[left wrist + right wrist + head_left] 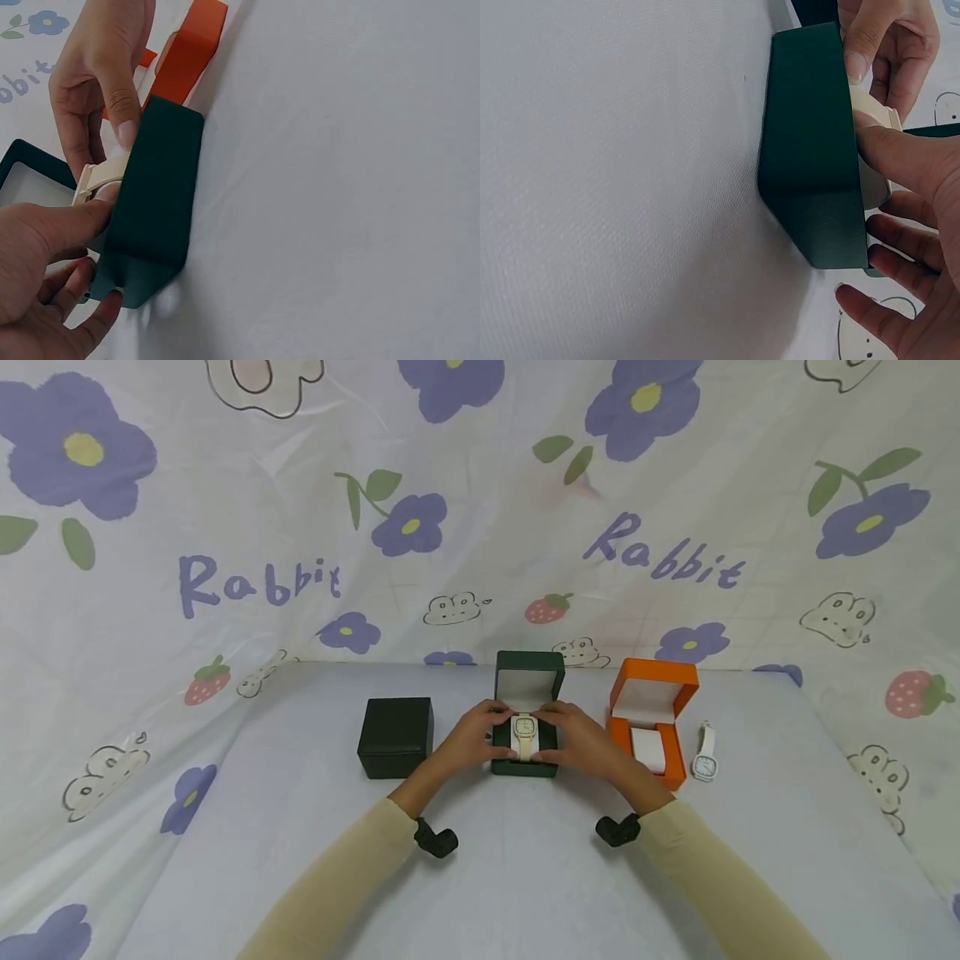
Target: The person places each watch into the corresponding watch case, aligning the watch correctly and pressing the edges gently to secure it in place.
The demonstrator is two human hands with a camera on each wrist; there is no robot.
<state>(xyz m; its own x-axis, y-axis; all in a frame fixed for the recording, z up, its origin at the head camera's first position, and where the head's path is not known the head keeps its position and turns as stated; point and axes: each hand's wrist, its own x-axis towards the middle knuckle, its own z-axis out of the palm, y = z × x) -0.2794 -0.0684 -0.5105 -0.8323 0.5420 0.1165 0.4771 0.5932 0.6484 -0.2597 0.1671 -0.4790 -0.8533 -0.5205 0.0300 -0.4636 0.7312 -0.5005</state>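
Note:
A cream-strapped wristwatch [525,726] with a squarish dial is wrapped round a pale cushion [874,184] in an open green watch box [529,661]. My left hand [471,739] grips the cushioned watch from the left, thumb near the strap's lower end and fingers higher up. From the right, my right hand [583,743] holds it the same way. In the left wrist view, the green box [159,199] shows its outer wall, and the thumbs reach over its edge to the watch. Some fingertips are hidden behind the box and the watch.
A closed black box [396,737] stands to the left. On the right, an open orange box [660,672] holds a white cushion [648,750]. Beside it lies a white watch [705,755]. A printed curtain [495,560] hangs behind the white table [517,877].

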